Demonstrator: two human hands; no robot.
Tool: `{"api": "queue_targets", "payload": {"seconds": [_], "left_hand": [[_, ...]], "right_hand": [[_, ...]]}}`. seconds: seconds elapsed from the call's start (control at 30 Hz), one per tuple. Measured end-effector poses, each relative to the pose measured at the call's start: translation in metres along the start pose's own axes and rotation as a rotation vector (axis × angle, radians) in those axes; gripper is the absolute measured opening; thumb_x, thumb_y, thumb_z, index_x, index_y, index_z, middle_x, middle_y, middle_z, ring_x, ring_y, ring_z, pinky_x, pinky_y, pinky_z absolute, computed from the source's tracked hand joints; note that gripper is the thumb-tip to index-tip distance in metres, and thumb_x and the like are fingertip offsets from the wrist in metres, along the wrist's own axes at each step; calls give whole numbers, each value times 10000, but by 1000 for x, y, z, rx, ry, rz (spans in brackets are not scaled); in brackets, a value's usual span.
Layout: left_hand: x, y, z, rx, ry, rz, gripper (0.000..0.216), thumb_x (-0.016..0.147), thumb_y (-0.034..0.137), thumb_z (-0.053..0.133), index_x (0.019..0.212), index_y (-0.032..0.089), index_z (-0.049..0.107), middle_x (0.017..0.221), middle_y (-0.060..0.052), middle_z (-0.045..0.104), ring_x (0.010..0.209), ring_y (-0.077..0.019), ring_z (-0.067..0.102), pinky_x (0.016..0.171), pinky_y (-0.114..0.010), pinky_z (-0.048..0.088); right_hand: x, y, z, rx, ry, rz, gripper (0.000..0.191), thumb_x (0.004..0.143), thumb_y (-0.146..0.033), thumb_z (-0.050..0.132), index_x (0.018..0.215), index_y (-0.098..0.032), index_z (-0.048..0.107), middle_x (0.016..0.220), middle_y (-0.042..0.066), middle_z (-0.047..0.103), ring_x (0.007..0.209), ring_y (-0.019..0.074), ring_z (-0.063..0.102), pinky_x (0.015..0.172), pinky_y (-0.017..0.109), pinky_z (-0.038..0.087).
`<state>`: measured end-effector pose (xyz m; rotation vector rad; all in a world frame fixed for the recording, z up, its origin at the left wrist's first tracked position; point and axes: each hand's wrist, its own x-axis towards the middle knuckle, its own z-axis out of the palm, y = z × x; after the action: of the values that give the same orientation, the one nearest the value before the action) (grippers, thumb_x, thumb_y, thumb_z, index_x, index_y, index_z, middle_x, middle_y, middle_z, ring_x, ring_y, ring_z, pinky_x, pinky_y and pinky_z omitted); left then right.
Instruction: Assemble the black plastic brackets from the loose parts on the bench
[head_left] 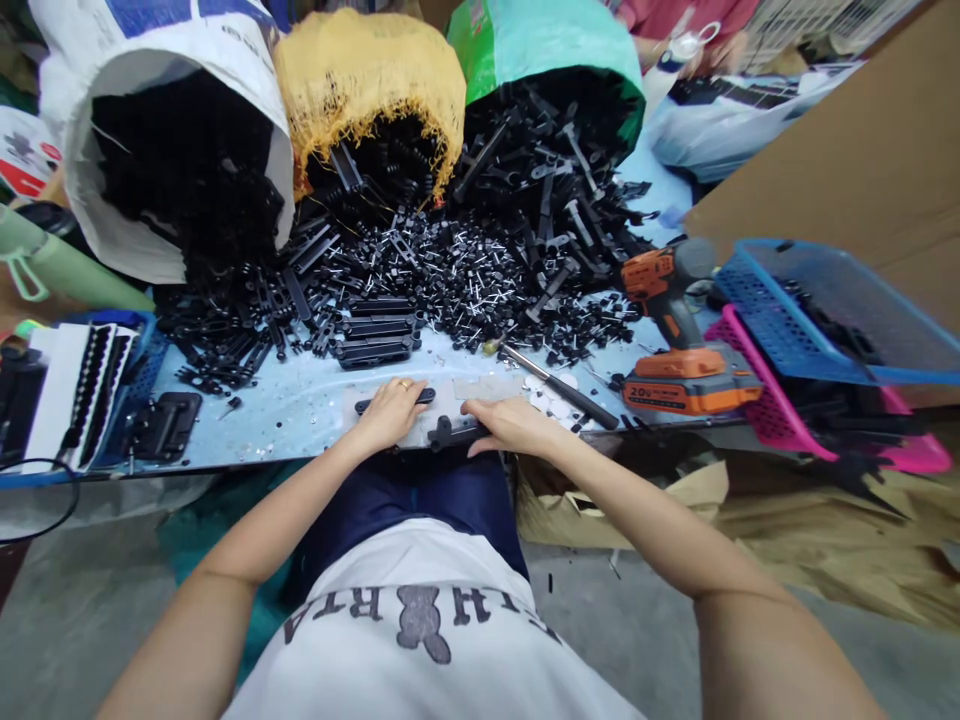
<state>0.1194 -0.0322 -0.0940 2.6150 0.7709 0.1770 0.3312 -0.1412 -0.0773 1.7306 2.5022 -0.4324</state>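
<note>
My left hand, with a ring on one finger, is closed over a narrow black plastic bar. The bar's two ends show on either side of the fingers. My right hand grips the right end of a thicker black plastic part with a rounded knob, close to the table's front edge. Both pieces are over a pale flat plate on the blue tabletop. Just beyond lies a short stack of black bars. A hammer-like tool with a dark handle rests to the right of my right hand.
Three sacks, white, yellow and green, spill black parts at the back. A heap of small fasteners covers the middle. An orange cordless drill stands right, beside blue and pink baskets. Another person is behind.
</note>
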Motion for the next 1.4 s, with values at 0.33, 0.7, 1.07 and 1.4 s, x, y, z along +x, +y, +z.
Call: {"api": "queue_targets", "payload": {"seconds": [0.33, 0.7, 1.07, 1.4], "left_hand": [[6, 0, -3, 94, -103, 85, 630, 769, 626, 513, 1202, 173, 453, 1123, -96, 543, 1046, -268, 485, 878, -398, 377], [-1, -9, 13, 108, 55, 158, 534, 773, 600, 534, 1062, 156, 475, 981, -81, 583, 902, -233, 555, 758, -343, 411], [45, 7, 5, 95, -32, 168, 489, 867, 519, 441, 1200, 161, 453, 1113, -102, 559, 1062, -240, 511, 862, -354, 424], [123, 20, 5, 178, 84, -100, 272, 852, 50, 328, 984, 75, 565, 978, -143, 603, 951, -237, 582, 820, -343, 446]], "right_hand": [[11, -13, 6, -135, 69, 81, 294, 958, -450, 425, 955, -178, 536, 905, 38, 569, 822, 175, 554, 575, 260, 242], [4, -35, -6, -226, 177, 155, 299, 981, -424, 368, 968, -185, 548, 888, 44, 564, 821, 183, 520, 617, 287, 238], [4, 10, 13, -98, 190, 72, 325, 931, -454, 485, 960, -155, 609, 894, 58, 593, 875, 181, 514, 722, 295, 291], [48, 45, 0, -224, 356, 391, 245, 957, -189, 373, 1097, -131, 565, 1041, 116, 556, 943, 239, 446, 743, 321, 319]]}}
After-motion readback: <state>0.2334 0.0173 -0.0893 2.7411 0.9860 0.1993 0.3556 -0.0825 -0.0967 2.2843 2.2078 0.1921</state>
